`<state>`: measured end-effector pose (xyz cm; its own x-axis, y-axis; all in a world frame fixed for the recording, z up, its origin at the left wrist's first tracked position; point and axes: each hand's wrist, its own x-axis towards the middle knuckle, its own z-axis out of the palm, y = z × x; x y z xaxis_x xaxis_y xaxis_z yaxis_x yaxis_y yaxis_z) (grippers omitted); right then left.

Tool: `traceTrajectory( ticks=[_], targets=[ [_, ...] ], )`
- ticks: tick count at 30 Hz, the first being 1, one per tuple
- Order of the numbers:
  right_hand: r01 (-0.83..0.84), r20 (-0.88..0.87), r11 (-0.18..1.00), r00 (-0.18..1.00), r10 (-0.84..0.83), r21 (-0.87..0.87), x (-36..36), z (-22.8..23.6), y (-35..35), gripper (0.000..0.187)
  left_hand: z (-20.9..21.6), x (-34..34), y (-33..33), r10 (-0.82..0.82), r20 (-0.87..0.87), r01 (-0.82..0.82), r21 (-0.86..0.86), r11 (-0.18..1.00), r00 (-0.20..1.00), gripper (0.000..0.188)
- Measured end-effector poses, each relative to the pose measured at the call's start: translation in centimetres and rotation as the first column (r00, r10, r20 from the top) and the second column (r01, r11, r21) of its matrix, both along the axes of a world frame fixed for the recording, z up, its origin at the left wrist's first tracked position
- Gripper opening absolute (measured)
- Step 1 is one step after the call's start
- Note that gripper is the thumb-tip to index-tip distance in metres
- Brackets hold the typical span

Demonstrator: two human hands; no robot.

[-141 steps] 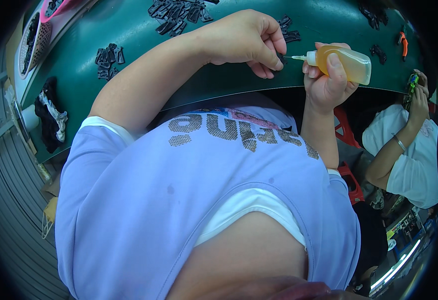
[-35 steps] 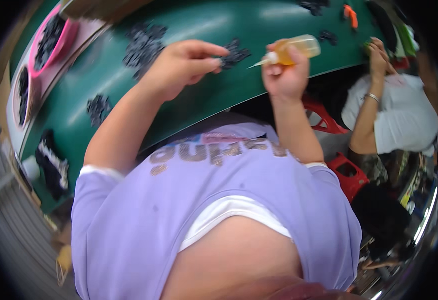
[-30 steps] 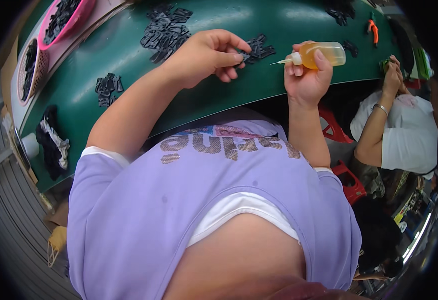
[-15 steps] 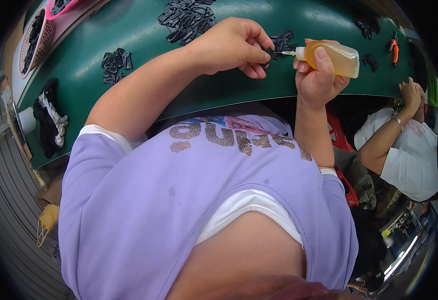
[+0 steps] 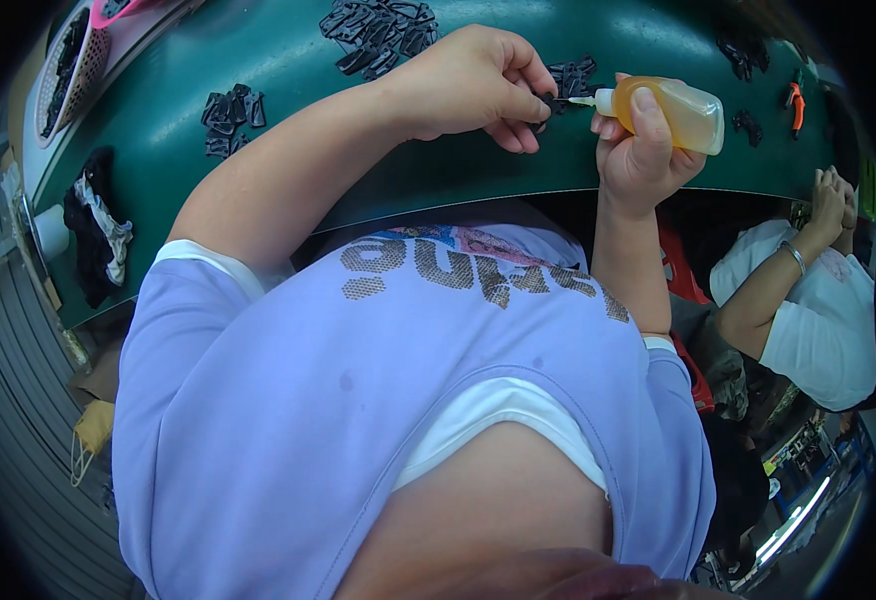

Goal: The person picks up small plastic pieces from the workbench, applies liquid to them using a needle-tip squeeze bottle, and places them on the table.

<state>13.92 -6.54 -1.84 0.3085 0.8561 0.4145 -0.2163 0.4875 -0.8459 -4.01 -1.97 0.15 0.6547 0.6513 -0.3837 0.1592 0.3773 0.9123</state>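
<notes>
Pinched between thumb and fingers, a small black plastic piece sits in my left hand, mostly hidden by the fingertips. My right hand is wrapped round a squeeze bottle of amber liquid, tilted nearly level. The bottle's thin nozzle points left at the black piece, its tip at or very close to it. Just behind the nozzle lies a small pile of black plastic pieces. A larger pile of black pieces is beyond my left forearm.
More black pieces lie left on the green table, others at right. An orange-handled tool is near another person. Far left stand a pale basket and a pink container; dark and white cloths hang at the edge.
The black piece shows a little more at my left fingertips, still facing the nozzle. Both hands keep their grips; the whole view has shifted slightly.
</notes>
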Motion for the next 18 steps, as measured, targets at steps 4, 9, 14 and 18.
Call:
traceTrajectory(
  ticks=[4, 9, 14, 18],
  targets=[
    [0.003, -0.01, 1.0, 1.0, -0.003, -0.006, -0.1, -0.1, 0.0, 0.004, 0.0, -0.1, 0.0, -0.001, 0.001, 0.001, -0.004, 1.0, 1.0, 0.021],
    [0.003, 0.039, 1.0, 0.999, -0.003, -0.006, 0.0, -0.2, 0.2, 0.003, 0.0, 0.0, 0.1, -0.002, -0.004, 0.002, 0.003, 1.0, 1.0, 0.021],
    [0.071, 0.064, 0.997, 0.995, -0.071, -0.002, 0.7, -0.4, 0.4, 0.008, 0.1, 0.3, 0.4, 0.001, 0.014, -0.001, -0.004, 1.0, 1.0, 0.022],
    [0.025, -0.21, 0.993, 0.976, -0.049, -0.118, 1.3, 0.2, 0.2, 0.009, -0.3, 0.2, 0.4, 0.015, 0.094, -0.008, -0.074, 0.997, 0.995, 0.022]
  ],
)
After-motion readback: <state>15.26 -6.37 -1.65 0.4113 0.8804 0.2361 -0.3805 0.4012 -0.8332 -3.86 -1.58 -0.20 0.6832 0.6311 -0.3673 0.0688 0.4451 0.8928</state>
